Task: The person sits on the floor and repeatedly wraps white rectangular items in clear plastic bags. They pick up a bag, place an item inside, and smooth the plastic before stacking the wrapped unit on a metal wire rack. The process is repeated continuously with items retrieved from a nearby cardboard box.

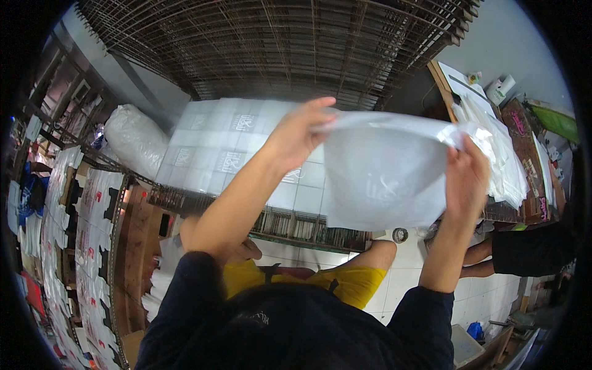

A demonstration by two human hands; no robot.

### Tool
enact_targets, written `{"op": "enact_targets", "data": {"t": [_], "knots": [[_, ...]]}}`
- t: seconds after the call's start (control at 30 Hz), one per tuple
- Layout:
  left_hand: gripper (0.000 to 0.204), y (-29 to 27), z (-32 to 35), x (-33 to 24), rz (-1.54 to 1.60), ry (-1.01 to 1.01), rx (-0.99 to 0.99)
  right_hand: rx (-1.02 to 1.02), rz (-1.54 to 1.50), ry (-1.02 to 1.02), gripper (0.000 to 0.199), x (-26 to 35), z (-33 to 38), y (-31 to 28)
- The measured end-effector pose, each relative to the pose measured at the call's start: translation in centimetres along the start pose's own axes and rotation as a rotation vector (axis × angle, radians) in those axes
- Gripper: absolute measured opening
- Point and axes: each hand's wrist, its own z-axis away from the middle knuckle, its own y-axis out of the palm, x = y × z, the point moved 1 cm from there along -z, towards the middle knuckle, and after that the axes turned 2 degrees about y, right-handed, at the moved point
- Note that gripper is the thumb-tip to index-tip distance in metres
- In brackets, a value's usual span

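Note:
A translucent, frosted plastic bag [385,169] with pale print hangs stretched between my two hands. My left hand [302,132] pinches its upper left corner, somewhat blurred by motion. Closed round the upper right corner is my right hand [467,179], where the plastic bunches up. The upper edge is pulled into a band from hand to hand, and the lower edge hangs loose. Below and to the left, printed plastic bags [231,145] lie flat in overlapping rows on a wire rack [296,225]; the held bag covers the right part of this layer.
Raised wire rack shelves [277,46] lean over the far side. A stuffed plastic sack [137,139] stands at left. On the right, a worktable [524,154] carries a pile of white plastic bags [499,151]. A person's dark-clothed leg [524,253] is near it.

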Motion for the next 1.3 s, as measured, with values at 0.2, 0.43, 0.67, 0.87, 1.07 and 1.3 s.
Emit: {"op": "enact_targets", "data": {"t": [0.2, 0.43, 0.67, 0.87, 1.07, 1.3], "knots": [[0.039, -9.5, -12.2, 4.3, -0.032, -0.065, -0.181, -0.045, 0.064, 0.327, 0.018, -11.1, -13.3, -3.5], [0.055, -7.2, -14.4, 1.5, -0.119, 0.095, -0.143, -0.041, 0.124, 0.19, 0.021, -11.0, -14.5, -3.4], [0.043, -9.7, -6.4, 10.7, -0.525, 0.219, -0.085, -0.295, 0.176, 0.189, 0.025, -14.0, -2.0, -10.1], [0.037, -17.5, -5.9, 22.9, -0.932, -0.093, -0.308, -0.592, 0.323, 0.444, 0.025, -27.5, 1.6, -21.4], [0.039, -21.4, -6.2, 30.0, -1.209, -0.201, -0.361, -0.721, 0.614, 0.621, 0.027, -35.1, 3.3, -29.3], [0.034, -21.3, -6.5, 30.2, -1.202, -0.177, -0.437, -0.691, 0.645, 0.532, 0.032, -35.7, 1.6, -29.3]]}}
